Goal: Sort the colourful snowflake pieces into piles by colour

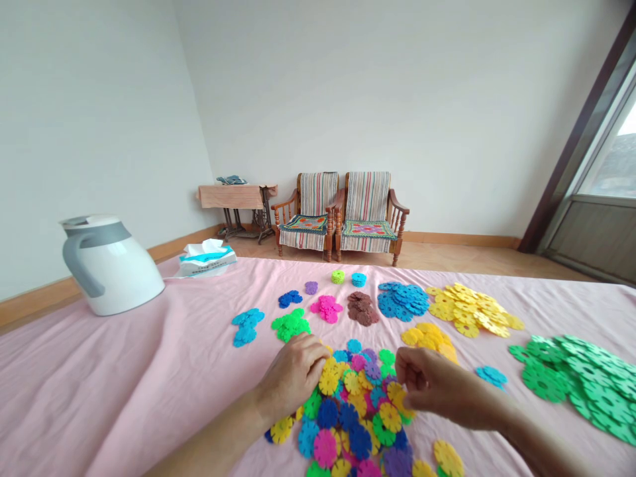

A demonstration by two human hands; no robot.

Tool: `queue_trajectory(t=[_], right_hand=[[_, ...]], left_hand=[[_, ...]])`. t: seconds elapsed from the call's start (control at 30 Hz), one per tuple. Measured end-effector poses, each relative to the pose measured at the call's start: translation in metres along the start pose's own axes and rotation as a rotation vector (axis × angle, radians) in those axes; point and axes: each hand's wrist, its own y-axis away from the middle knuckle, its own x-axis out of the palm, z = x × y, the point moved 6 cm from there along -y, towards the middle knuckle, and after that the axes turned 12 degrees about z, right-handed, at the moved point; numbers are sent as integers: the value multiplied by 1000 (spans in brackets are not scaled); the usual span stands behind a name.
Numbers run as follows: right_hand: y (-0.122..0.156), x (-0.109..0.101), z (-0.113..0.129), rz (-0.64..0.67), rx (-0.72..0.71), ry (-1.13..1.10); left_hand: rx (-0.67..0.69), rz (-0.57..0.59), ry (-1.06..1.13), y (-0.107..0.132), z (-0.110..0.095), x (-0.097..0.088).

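Note:
A mixed heap of coloured plastic snowflake discs (355,411) lies on the pink tablecloth (149,384) in front of me. My left hand (293,374) rests on the heap's left side, fingers curled down onto the discs. My right hand (430,384) hovers over the heap's right side with fingertips pinched together; what they hold, if anything, is hidden. Farther back lie sorted piles: light blue (247,326), green (291,324), pink (326,308), brown (362,308), blue (403,299) and yellow (470,308).
A large green pile (581,381) lies at the right, an orange-yellow pile (430,338) by my right hand. A white jug (106,262) and a tissue pack (207,258) stand at the back left. Two wooden chairs (342,218) stand beyond the table.

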Motion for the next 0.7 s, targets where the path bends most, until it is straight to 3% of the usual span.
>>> queue_trajectory(t=[0.1, 0.27, 0.5, 0.6, 0.7], right_hand=[[-1, -16, -12, -33, -6, -83], [1, -54, -48, -419, 81, -30], [-3, -63, -106, -611, 176, 89], [-6, -60, -101, -603, 166, 131], [-11, -44, -70, -402, 105, 117]], left_hand=[[-5, 4, 2, 0, 0, 0], [3, 1, 5, 0, -1, 0], [4, 1, 13, 0, 0, 1], [3, 9, 16, -1, 0, 0], [-1, 13, 17, 0, -1, 0]])
